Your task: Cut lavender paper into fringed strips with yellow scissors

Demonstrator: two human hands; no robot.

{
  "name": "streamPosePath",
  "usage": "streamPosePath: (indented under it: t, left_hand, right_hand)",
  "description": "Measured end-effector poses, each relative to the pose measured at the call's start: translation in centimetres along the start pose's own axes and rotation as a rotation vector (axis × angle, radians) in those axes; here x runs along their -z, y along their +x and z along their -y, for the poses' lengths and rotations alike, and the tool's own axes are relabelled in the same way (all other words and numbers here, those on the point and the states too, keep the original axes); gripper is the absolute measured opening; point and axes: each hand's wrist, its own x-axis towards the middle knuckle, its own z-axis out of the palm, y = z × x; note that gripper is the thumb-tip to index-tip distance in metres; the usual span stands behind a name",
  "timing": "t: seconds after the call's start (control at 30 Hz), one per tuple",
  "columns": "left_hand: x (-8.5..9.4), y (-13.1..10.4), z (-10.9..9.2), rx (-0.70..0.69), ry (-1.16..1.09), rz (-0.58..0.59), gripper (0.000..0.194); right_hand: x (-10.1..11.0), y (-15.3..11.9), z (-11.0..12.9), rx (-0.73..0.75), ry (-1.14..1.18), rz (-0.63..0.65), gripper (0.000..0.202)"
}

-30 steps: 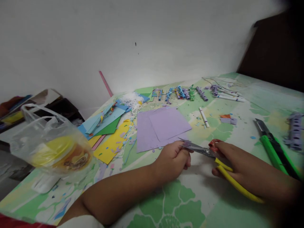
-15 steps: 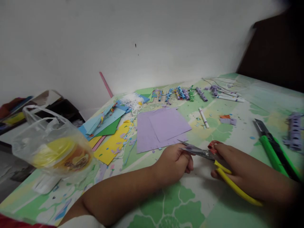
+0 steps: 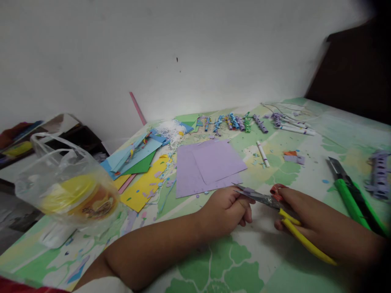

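Observation:
My right hand (image 3: 308, 219) is closed around a pair of scissors (image 3: 265, 199) with a yellow handle. A reddish-orange band (image 3: 277, 190) shows at the thumb. The blades point left and lie a little apart over the fingers of my left hand (image 3: 229, 209). That hand is closed in a pinch on a small piece of purple paper (image 3: 249, 190), most of it hidden by fingers and blades. Beyond my left hand lie overlapping purple paper sheets (image 3: 210, 162) on the table.
A green utility knife (image 3: 351, 199) and a punched purple paper roll (image 3: 380, 175) lie at the right. Small paper rolls (image 3: 233, 121) and markers (image 3: 263, 154) lie farther back. At the left are coloured sheets (image 3: 137, 191), white string (image 3: 171, 130) and a bagged tub (image 3: 82, 197).
Both hands and the scissors have shifted slightly right in the picture, and the view has moved a little. My left hand's pinch and my right hand's hold stay the same.

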Motion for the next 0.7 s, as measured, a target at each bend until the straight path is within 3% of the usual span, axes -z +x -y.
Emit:
streamPosePath:
  t: [0.27, 0.47, 0.7]
  left_hand:
    - [0.05, 0.21, 0.3, -0.011, 0.021, -0.06, 0.02]
    - [-0.12, 0.01, 0.4, -0.064, 0.02, -0.035, 0.021]
    - [-0.24, 0.24, 0.78, -0.005, -0.04, -0.09, 0.019]
  right_hand:
    - [0.34, 0.13, 0.26, -0.016, 0.03, -0.031, 0.035]
    - [0.38, 0.1, 0.38, -0.021, 0.053, -0.014, 0.031]
    - [0.3, 0.15, 0.51, -0.055, 0.05, -0.005, 0.035]
